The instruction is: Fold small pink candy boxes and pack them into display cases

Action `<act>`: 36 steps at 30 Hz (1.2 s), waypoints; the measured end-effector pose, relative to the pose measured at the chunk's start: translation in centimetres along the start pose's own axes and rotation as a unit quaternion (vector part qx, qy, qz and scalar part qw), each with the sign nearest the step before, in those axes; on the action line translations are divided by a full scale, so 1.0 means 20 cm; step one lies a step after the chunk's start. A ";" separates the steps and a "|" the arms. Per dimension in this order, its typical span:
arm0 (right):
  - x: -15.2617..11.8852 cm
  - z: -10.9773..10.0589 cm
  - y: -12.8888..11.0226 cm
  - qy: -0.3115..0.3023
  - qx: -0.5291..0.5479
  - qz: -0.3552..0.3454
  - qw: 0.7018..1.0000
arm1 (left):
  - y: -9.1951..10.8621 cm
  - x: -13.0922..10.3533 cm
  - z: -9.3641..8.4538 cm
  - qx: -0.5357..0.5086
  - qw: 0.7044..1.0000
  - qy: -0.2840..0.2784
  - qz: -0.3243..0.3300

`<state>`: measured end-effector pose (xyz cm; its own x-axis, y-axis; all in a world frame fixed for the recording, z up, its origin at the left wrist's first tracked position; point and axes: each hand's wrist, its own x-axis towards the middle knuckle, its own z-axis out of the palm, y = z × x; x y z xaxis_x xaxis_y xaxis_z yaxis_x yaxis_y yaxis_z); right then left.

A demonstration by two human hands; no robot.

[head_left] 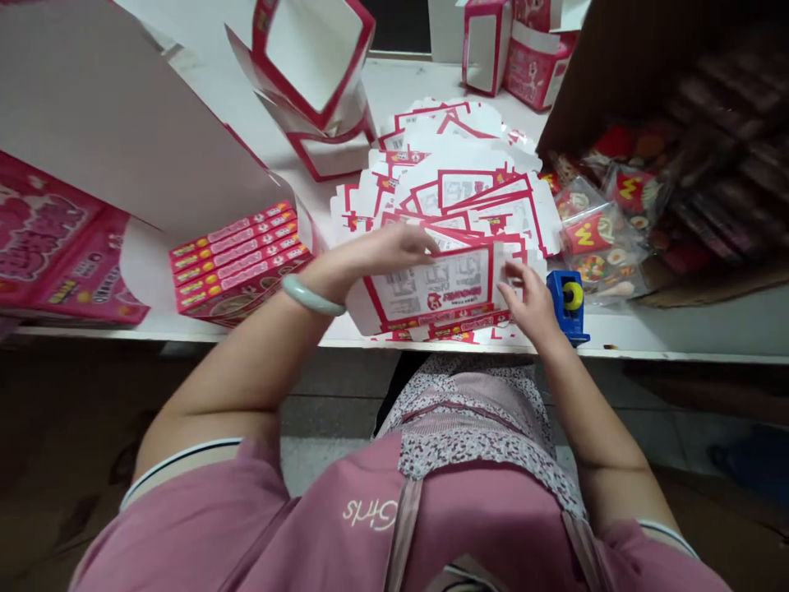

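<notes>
A flat white-and-pink carton (440, 284) with printed panels lies near the table's front edge, on top of other cartons. My left hand (403, 247), a pale bangle at its wrist, reaches over the carton's far side with bent fingers gripping that edge; some fingertips are hidden. At the carton's right end is my right hand (530, 300), its thumb and fingers apart beside the end flap. Under and behind it spreads a heap of flattened cartons (456, 193). A blue tape dispenser (565, 304) stands just right of my right hand.
Several filled pink boxes (237, 255) stand in a row at left, beside a large pink display box (55, 238). Open display boxes (314, 74) stand at the back. To the right, a brown cardboard box (696, 271) holds clear bags of food-shaped pieces (592, 238).
</notes>
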<state>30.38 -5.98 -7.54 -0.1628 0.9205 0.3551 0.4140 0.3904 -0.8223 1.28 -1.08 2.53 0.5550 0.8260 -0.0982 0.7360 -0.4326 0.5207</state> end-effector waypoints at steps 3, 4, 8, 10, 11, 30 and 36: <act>0.20 0.08 -0.06 -0.025 0.070 0.011 0.997 | 0.10 -0.14 -0.15 0.025 0.995 0.087 0.034; 0.27 0.10 -0.10 -0.032 0.095 0.003 0.995 | 0.14 -0.18 -0.18 0.036 0.991 0.121 0.039; 0.45 0.08 -0.34 -0.015 0.110 -0.081 0.990 | 0.27 -0.32 -0.24 -0.007 0.974 0.216 0.064; 0.46 0.03 -0.43 0.010 0.074 -0.115 0.991 | 0.31 -0.35 -0.21 -0.100 0.970 0.210 0.066; 0.46 0.01 -0.45 0.022 0.057 -0.122 0.991 | 0.32 -0.35 -0.18 -0.157 0.964 0.203 0.069; 0.12 0.30 -0.12 0.030 0.360 0.230 0.904 | -0.01 -0.23 0.43 -0.432 0.863 0.243 -0.098; 0.19 0.15 -0.08 -0.093 0.298 0.128 0.941 | 0.07 -0.16 0.29 -0.517 0.819 0.228 -0.105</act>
<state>26.36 -3.05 -6.27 -0.3022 0.9505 0.0723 -0.1066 0.0416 -0.9934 2.69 -6.42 -1.35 0.0832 0.9938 -0.0734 -0.0545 0.0781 0.9955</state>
